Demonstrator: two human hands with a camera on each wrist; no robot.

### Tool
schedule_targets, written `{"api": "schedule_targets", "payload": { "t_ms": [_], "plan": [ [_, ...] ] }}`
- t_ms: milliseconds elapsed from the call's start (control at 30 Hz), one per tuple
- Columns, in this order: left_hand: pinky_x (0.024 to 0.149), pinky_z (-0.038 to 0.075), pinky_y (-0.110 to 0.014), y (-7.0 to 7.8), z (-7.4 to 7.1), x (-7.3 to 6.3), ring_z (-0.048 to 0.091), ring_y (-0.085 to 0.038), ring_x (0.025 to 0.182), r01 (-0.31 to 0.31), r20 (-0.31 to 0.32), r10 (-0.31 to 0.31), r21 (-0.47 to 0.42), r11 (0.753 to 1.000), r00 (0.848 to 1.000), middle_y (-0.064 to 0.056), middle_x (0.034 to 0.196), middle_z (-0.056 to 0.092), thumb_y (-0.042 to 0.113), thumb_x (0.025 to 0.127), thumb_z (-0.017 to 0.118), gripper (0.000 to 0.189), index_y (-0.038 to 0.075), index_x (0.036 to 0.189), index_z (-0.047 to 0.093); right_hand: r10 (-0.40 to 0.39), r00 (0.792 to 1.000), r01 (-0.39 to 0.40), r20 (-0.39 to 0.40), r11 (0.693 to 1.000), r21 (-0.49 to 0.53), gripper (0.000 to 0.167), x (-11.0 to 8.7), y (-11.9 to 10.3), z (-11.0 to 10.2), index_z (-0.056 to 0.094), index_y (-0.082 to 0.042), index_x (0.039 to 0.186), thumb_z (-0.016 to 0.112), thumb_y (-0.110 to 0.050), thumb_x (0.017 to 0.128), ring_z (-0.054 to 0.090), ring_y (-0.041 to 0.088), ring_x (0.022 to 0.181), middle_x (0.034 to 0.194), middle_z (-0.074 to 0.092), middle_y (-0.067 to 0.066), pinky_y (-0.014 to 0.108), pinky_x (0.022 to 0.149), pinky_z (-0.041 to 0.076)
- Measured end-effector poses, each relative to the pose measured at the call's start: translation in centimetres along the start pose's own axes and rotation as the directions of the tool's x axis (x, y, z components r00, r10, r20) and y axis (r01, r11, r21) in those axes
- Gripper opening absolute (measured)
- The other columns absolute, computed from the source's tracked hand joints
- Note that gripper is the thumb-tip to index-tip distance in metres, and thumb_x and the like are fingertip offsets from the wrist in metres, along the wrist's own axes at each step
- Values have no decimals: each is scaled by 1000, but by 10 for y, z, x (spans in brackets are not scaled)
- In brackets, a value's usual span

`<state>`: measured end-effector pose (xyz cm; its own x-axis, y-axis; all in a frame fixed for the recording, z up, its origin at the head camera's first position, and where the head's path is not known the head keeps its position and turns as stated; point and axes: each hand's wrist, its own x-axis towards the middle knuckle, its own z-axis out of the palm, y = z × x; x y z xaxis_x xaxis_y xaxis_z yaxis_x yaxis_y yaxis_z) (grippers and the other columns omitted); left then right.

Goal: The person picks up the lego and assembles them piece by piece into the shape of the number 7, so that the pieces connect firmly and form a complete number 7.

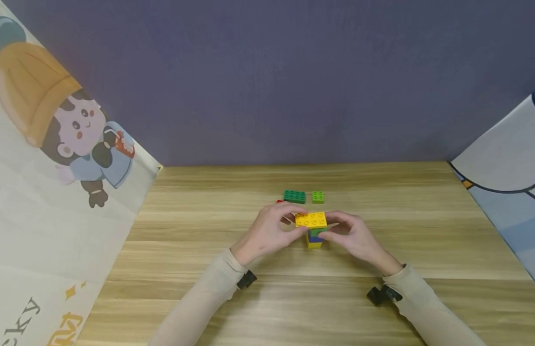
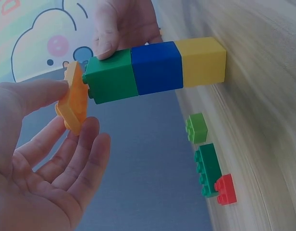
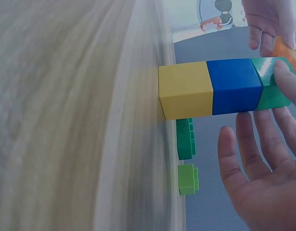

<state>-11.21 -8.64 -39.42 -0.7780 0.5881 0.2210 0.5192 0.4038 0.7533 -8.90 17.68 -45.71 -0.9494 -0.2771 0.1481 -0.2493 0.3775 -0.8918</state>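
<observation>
Yellow block [image 2: 203,61], blue block [image 2: 156,69], green block [image 2: 112,77] already stacked on worktop [image 1: 392,197]. Our left grip [image 1: 269,229] pinches flat yellow brick [image 1: 311,220], not yet seated; our right grip [image 1: 355,239] holds green block. Far: loose lime brick [image 1: 317,197], dark green brick [image 1: 294,196], red brick [image 2: 227,189].

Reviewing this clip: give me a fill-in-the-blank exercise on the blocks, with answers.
The blue block sits directly on the ____ block.
The right hand rests its thumb on the ____ block.
In the head view, the left hand partly hides the loose ____ brick.
The flat yellow piece is held by the ____ hand.
Missing words: yellow; green; red; left.
</observation>
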Motion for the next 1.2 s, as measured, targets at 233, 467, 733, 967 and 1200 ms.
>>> {"api": "schedule_targets", "payload": {
  "t_ms": [233, 467, 733, 967, 1200],
  "plan": [
    [88, 65, -37, 0, 1, 1, 73, -18, 96, -13, -2, 13, -2, 1000, 1000, -8, 131, 75, 17, 95, 81, 35, 7, 128, 74, -14, 1000, 14, 2, 1000, 13, 39, 2, -1, -1, 71, -5, 130, 83, -11, 93, 73, 15, 105, 127, 74, 13, 28, 89, 63],
    [90, 65, -40, -1, 3, 0, 74, -20, 96, 13, 6, -13, -48, 999, 1000, -9, 131, 75, 16, 95, 81, 34, 7, 127, 75, 4, 1000, -4, 14, 1000, 22, 38, 1, 0, 1, 72, -7, 130, 83, -14, 94, 73, 16, 104, 127, 74, 12, 26, 89, 62],
    [89, 65, -41, -1, 4, 0, 72, -19, 93, 41, -1, -41, -85, 996, 999, -8, 130, 75, 14, 94, 83, 33, 7, 125, 76, -2, 1000, 1, 15, 1000, 31, 38, 1, 2, 1, 72, -7, 131, 83, -14, 95, 73, 12, 106, 128, 74, 11, 26, 89, 63],
    [88, 66, -38, 0, 4, 0, 71, -17, 90, 51, -10, -52, -93, 994, 999, -7, 127, 75, 14, 93, 83, 32, 8, 124, 77, -3, 1000, 3, 11, 1000, 25, 38, 0, 2, 1, 72, -8, 131, 83, -14, 95, 73, 11, 106, 129, 74, 11, 26, 89, 63],
    [84, 62, -23, 1, 4, 0, 68, -10, 88, 78, -8, -80, -121, 990, 997, -5, 123, 76, 13, 92, 83, 32, 7, 123, 78, -7, 1000, 7, 10, 1000, 22, 39, 0, 1, 1, 71, -7, 131, 83, -14, 94, 73, 11, 107, 128, 74, 12, 28, 90, 63]
  ]
}}
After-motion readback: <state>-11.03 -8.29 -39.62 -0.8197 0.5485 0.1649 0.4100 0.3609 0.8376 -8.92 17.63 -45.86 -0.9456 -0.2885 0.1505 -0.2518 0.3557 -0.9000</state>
